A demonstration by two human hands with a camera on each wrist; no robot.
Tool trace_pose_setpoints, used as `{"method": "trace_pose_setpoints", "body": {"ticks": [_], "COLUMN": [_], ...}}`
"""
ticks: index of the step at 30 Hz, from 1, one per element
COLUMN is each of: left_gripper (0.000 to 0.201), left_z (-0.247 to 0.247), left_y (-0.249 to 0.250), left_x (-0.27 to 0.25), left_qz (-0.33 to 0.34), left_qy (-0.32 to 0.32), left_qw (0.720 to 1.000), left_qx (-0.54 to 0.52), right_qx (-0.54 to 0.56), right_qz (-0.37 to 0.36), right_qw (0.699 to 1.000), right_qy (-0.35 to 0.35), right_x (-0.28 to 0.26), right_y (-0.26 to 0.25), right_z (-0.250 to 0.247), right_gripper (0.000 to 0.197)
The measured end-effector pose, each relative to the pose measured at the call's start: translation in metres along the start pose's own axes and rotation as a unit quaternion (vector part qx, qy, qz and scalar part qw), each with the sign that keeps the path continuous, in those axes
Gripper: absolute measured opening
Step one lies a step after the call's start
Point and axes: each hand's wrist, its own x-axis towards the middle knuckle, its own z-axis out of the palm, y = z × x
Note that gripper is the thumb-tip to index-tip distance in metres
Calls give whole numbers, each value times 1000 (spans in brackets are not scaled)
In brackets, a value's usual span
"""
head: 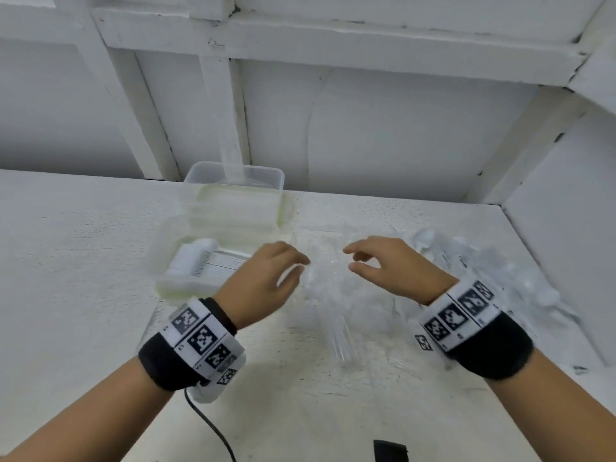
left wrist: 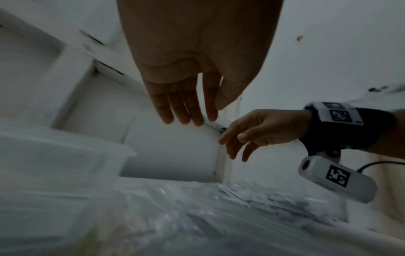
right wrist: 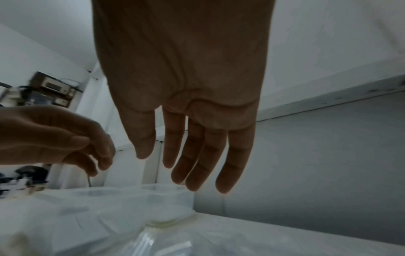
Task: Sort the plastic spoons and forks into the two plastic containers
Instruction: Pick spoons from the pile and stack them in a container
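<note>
Your left hand (head: 263,281) hovers palm-down over the tabletop (head: 83,261), fingers loosely extended and holding nothing. Your right hand (head: 396,268) hovers just across from it, fingers relaxed and slightly spread, also empty; in the left wrist view its fingers (left wrist: 232,143) hang loose above the cutlery. Both wrists wear black bands with white marker tags, and a black cable (head: 213,431) runs from the left band toward you.

Between and below your hands lies a blurred heap of clear plastic cutlery (head: 333,315); whether these are spoons or forks cannot be told. A second pile of white cutlery (head: 483,271) lies to the right, near the side wall (head: 566,228).

Left of your left hand sits the near container (head: 173,285), with a neat row of white cutlery (head: 203,261) in it. Behind it, touching or just beside, stands the far container (head: 233,176), against the back wall.

The tabletop is painted white and rough. The white back wall (head: 366,128) has framing strips. A small black object (head: 390,450) lies at the near edge.
</note>
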Motion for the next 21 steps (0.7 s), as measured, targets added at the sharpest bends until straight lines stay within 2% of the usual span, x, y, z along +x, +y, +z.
{"method": "trace_pose_setpoints", "body": {"ticks": [5, 10, 13, 17, 21], "left_gripper": [28, 42, 45, 41, 37], "left_z": [51, 84, 94, 94, 88], "left_y": [27, 35, 37, 36, 33], "left_x": [14, 25, 27, 26, 26], "left_qz": [51, 104, 69, 77, 59], "left_qy": [-122, -182, -261, -252, -244], "left_qw": [991, 973, 949, 947, 953], "left_qx": [-2, 96, 163, 182, 168], "right_qx": [12, -25, -16, -14, 4], "right_qz": [86, 148, 167, 177, 188], "right_qw": [996, 988, 986, 984, 981], "right_qy": [-7, -20, -20, -14, -38], "right_x": [-58, -83, -86, -71, -45], "right_y": [44, 71, 76, 74, 65], "right_z": [13, 30, 33, 32, 38], "right_gripper": [34, 34, 32, 31, 40]}}
